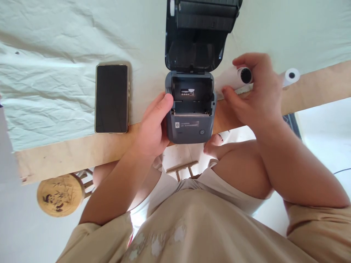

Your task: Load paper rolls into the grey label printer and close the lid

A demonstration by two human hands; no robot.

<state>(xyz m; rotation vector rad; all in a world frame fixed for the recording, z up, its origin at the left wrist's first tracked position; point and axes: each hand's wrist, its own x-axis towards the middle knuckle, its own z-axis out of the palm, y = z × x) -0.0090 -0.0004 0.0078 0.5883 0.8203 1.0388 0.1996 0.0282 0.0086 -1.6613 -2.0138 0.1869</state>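
Note:
A small dark grey label printer (192, 129) has its black lid (196, 47) swung up, with its inner paper bay in plain sight. My left hand (155, 126) grips the printer's left side, thumb on the rim and the other fingers mostly hidden below. To the right of the printer, my right hand (260, 89) has its thumb and index finger on either side of a white paper roll (231, 77) with a dark core. Behind that hand lies a second white paper roll (287, 78), partly covered by it.
A phone-like device (112, 98) with a dark screen lies left of the printer on the pale green cloth (55, 73). Bare wood (74, 155) shows along the table's front edge. Below stands a round wooden stool (60, 195) with a panda picture.

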